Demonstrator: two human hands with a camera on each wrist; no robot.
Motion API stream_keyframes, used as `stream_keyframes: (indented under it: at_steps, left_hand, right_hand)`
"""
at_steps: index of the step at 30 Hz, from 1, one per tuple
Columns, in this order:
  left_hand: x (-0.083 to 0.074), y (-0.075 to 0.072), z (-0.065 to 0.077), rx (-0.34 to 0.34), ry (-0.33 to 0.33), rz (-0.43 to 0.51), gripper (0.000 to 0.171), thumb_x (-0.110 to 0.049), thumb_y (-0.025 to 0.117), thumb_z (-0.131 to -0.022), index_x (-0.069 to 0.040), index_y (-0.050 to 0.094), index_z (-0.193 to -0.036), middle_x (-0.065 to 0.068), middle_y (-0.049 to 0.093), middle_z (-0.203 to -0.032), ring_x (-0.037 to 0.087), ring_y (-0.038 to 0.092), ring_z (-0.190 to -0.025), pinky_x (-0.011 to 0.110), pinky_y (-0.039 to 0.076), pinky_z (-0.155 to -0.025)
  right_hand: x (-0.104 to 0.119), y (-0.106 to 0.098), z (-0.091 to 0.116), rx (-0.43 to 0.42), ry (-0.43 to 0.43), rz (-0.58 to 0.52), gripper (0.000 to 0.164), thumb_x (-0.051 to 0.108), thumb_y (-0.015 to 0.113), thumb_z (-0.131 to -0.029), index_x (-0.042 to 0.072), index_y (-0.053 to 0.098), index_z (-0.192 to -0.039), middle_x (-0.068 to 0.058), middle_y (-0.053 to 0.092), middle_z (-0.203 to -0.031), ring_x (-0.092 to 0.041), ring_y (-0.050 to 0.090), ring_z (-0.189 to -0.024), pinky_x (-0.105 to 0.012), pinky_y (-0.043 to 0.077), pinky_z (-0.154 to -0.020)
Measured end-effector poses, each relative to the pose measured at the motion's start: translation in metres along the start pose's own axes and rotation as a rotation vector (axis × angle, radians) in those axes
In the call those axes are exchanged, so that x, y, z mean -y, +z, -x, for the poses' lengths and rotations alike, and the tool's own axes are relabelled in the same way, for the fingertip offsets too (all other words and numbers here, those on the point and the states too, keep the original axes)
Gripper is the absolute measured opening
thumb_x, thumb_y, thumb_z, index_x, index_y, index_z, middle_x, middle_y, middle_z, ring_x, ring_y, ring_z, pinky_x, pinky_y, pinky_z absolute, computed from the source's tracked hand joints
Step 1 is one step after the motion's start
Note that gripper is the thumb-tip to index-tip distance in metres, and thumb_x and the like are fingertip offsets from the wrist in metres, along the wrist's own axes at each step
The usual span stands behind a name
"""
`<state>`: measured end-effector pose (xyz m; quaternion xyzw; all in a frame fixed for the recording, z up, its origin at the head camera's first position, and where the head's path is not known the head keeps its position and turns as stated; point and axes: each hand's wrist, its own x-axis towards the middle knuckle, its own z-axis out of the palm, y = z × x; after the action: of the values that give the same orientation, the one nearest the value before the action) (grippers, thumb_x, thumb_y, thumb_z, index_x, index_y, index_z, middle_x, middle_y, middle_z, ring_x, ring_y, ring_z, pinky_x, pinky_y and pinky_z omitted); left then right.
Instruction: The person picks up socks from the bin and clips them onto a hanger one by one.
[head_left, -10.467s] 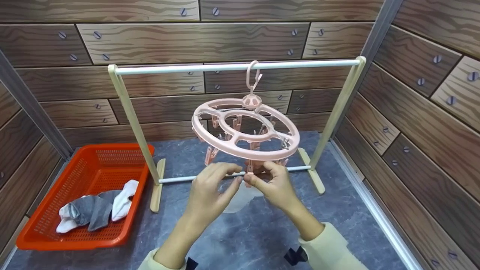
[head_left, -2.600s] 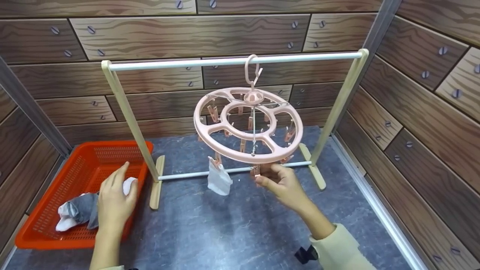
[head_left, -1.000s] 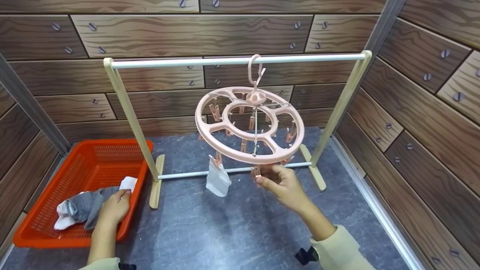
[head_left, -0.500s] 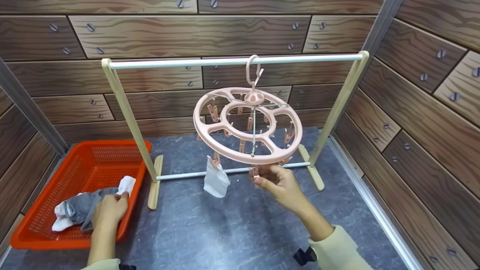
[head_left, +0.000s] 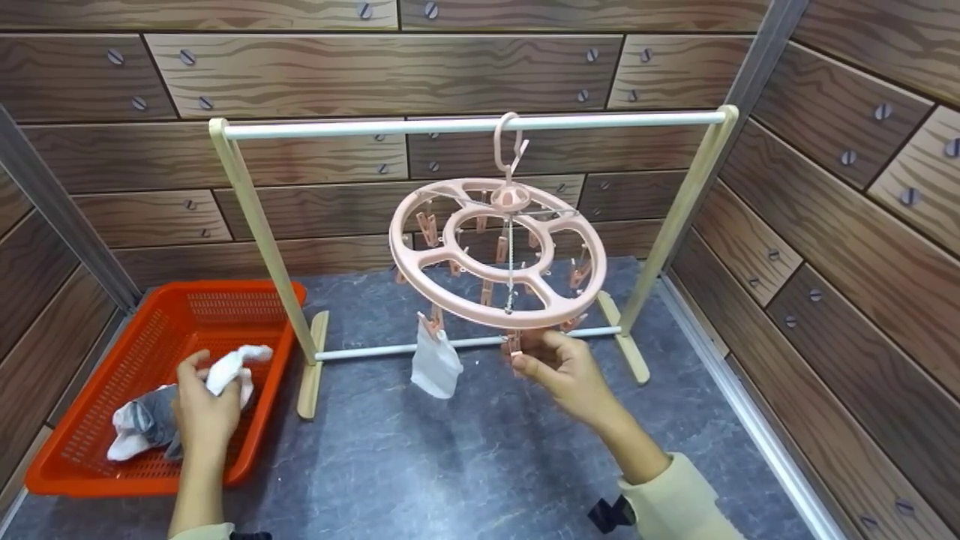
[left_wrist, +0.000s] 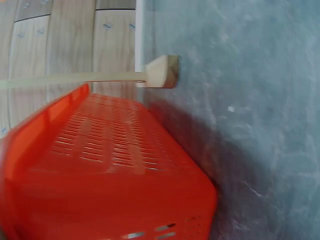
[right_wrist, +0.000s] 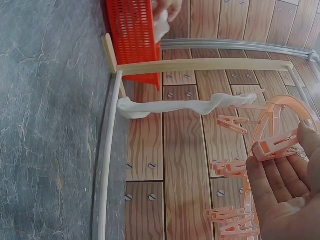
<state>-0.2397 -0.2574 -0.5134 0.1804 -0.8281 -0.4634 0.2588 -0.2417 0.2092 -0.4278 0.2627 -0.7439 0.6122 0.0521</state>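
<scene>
My left hand [head_left: 206, 412] holds a white sock [head_left: 227, 369] between thumb and fingers, lifted over the orange basket [head_left: 135, 486]. Below it in the basket lie grey and white socks [head_left: 154, 415], partly covered by the hand. My right hand [head_left: 566, 375] pinches a pink clothespin [right_wrist: 277, 145] at the near rim of a round pink clip hanger [head_left: 480, 311]; its fingers [right_wrist: 285, 182] lie behind the pin. Another white sock [head_left: 436, 367] hangs from a clothespin left of that hand. The left wrist view shows the basket's side, the left hand out of sight.
The hanger hooks over the white top bar [head_left: 337, 129] of a drying rack with wooden legs [head_left: 259, 232]. A lower white bar [head_left: 367, 351] joins the legs. Several pink clothespins dangle under the hanger. Wood-patterned walls [head_left: 375, 71] surround the grey marbled floor [head_left: 420, 465].
My left hand left the hanger, reached into the basket and took hold of a white sock, now raised slightly. The first sock hangs further left as the hanger turned. My right hand still pinches a clothespin.
</scene>
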Motion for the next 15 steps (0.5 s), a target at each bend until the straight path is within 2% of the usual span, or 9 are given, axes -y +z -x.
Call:
stream_keyframes:
  at_steps: [3, 5, 8, 11, 13, 15]
  left_hand:
    - [-0.007, -0.003, -0.002, 0.024, -0.025, 0.085, 0.047, -0.008, 0.063, -0.093, 0.0, 0.053, -0.138, 0.026, 0.057, -0.131, 0.039, 0.053, -0.119, 0.048, 0.039, -0.101]
    - [-0.011, -0.005, -0.003, 0.07, -0.088, 0.167, 0.044, -0.015, 0.061, -0.096, -0.002, 0.055, -0.138, 0.017, 0.056, -0.136, 0.028, 0.051, -0.12, 0.035, 0.042, -0.099]
    - [-0.018, -0.01, -0.004, 0.166, -0.256, 0.391, 0.043, -0.027, 0.057, -0.1, -0.008, 0.052, -0.138, 0.0, 0.059, -0.125, 0.011, 0.054, -0.107, 0.02, 0.047, -0.086]
    - [-0.021, -0.015, -0.005, 0.241, -0.412, 0.61, 0.039, -0.038, 0.052, -0.102, -0.013, 0.05, -0.132, -0.012, 0.062, -0.101, 0.002, 0.057, -0.089, 0.018, 0.051, -0.074]
    - [-0.02, -0.018, -0.007, 0.294, -0.443, 0.649, 0.041, -0.043, 0.046, -0.103, -0.012, 0.048, -0.13, -0.015, 0.063, -0.088, 0.001, 0.059, -0.083, 0.019, 0.051, -0.074]
    - [-0.017, -0.02, -0.007, 0.338, -0.423, 0.575, 0.048, -0.045, 0.044, -0.104, -0.007, 0.049, -0.133, -0.015, 0.064, -0.084, 0.001, 0.06, -0.081, 0.021, 0.051, -0.074]
  right_hand:
    - [0.001, 0.0, 0.0, -0.001, 0.018, -0.008, 0.022, 0.005, 0.066, -0.094, -0.006, 0.066, -0.114, -0.025, 0.07, -0.105, -0.02, 0.071, -0.09, -0.031, 0.06, -0.078]
    - [0.001, 0.0, 0.0, -0.003, 0.034, -0.011, 0.023, 0.007, 0.067, -0.094, -0.006, 0.066, -0.114, -0.024, 0.07, -0.106, -0.02, 0.071, -0.092, -0.033, 0.06, -0.079]
    - [0.001, 0.001, 0.0, -0.003, 0.046, -0.018, 0.024, 0.007, 0.067, -0.094, -0.007, 0.066, -0.114, -0.024, 0.07, -0.107, -0.018, 0.071, -0.093, -0.035, 0.06, -0.08]
    - [0.001, 0.001, 0.0, 0.001, 0.027, -0.016, 0.024, 0.006, 0.066, -0.095, -0.007, 0.066, -0.115, -0.025, 0.07, -0.106, -0.016, 0.071, -0.093, -0.033, 0.06, -0.08]
    - [0.001, 0.001, 0.0, 0.006, -0.002, -0.012, 0.022, 0.003, 0.065, -0.095, -0.008, 0.066, -0.114, -0.027, 0.07, -0.105, -0.015, 0.07, -0.092, -0.03, 0.06, -0.079]
    - [-0.001, 0.001, -0.001, 0.009, -0.03, -0.001, 0.02, 0.001, 0.064, -0.095, -0.007, 0.066, -0.112, -0.027, 0.07, -0.103, -0.015, 0.07, -0.089, -0.028, 0.06, -0.076]
